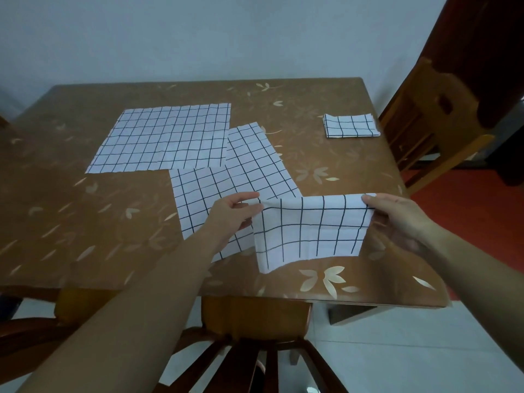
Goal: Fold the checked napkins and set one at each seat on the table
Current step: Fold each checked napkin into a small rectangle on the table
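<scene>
Nearest, a wooden chair is tucked under the near edge of the table, marking the seat this fold is likely meant for. Just above that edge both hands hold one checked napkin by its upper edge, so the cloth hangs doubled and taut between them with its lower edge draping onto the tabletop; held this way the corners can be matched before it is laid flat. The left hand is mostly closed, thumb and fingers pinching the left corner, with its wrist over a second, half-folded napkin lying flat just behind. The right hand pinches the right corner between thumb and forefinger, the other fingers loosely curled beneath the cloth. Farther back a third napkin lies fully spread, apparently waiting its turn. At the far right edge a small folded napkin sits before another chair, so that seat looks finished.
</scene>
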### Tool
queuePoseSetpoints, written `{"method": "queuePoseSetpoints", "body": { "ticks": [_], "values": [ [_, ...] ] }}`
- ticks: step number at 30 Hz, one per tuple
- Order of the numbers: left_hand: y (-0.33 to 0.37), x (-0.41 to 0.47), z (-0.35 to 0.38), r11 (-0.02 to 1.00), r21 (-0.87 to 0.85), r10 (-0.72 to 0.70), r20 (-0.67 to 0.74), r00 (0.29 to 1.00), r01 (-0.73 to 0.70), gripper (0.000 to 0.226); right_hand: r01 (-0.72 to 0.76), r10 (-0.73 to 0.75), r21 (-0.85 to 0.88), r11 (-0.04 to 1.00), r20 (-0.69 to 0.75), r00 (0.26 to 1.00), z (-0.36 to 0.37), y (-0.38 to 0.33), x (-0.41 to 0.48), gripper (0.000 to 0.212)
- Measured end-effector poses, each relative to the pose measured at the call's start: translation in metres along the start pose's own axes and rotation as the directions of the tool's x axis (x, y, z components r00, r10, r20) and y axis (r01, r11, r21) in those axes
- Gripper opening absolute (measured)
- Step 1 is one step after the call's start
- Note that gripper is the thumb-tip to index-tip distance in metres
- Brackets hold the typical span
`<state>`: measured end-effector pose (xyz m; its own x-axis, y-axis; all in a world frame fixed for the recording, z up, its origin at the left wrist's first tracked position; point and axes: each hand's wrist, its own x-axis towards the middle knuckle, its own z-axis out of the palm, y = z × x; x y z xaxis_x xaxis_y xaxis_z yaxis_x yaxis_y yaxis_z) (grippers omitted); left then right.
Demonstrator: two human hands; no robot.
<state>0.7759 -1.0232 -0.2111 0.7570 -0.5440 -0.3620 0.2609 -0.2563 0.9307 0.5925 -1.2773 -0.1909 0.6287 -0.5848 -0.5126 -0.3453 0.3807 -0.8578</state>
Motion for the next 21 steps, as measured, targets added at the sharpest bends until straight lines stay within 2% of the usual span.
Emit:
{"method": "queuePoseSetpoints", "body": {
  "ticks": [4, 7, 11, 15, 17, 19, 21],
  "values": [
    [0.007, -0.002, 0.003, 1.0, -0.027, 0.001, 0.025, 1.0, 0.0, 0.032, 0.035, -0.032, 0.059, 0.998, -0.051, 0.998, 0.001, -0.005, -0.001, 0.019],
    [0.014, -0.005, -0.002, 1.0, 0.001, -0.019, 0.1, 0.995, 0.019, 0.028, 0.08, -0.077, 0.046, 0.996, -0.051, 0.996, 0.0, -0.012, -0.004, 0.032],
    [0.023, -0.006, -0.008, 0.994, 0.107, -0.007, 0.158, 0.987, -0.01, 0.022, 0.141, -0.141, -0.018, 0.99, -0.023, 0.99, -0.003, -0.019, -0.007, 0.027],
    [0.032, -0.005, -0.009, 0.955, 0.282, 0.05, 0.149, 0.988, -0.091, 0.021, 0.209, -0.208, -0.214, 0.954, 0.03, 0.978, -0.006, -0.023, -0.007, 0.022],
    [0.036, -0.004, -0.006, 0.888, 0.439, 0.112, 0.082, 0.99, -0.137, 0.024, 0.256, -0.269, -0.451, 0.855, 0.038, 0.963, -0.008, -0.023, -0.006, 0.023],
    [0.037, -0.003, -0.003, 0.828, 0.529, 0.199, 0.035, 0.979, -0.187, 0.024, 0.299, -0.363, -0.685, 0.665, 0.054, 0.93, -0.008, -0.021, -0.004, 0.014],
    [0.036, -0.002, -0.001, 0.77, 0.598, 0.266, 0.016, 0.964, -0.223, 0.016, 0.315, -0.422, -0.788, 0.528, 0.079, 0.903, -0.009, -0.02, -0.006, 0.007]
  ]
}}
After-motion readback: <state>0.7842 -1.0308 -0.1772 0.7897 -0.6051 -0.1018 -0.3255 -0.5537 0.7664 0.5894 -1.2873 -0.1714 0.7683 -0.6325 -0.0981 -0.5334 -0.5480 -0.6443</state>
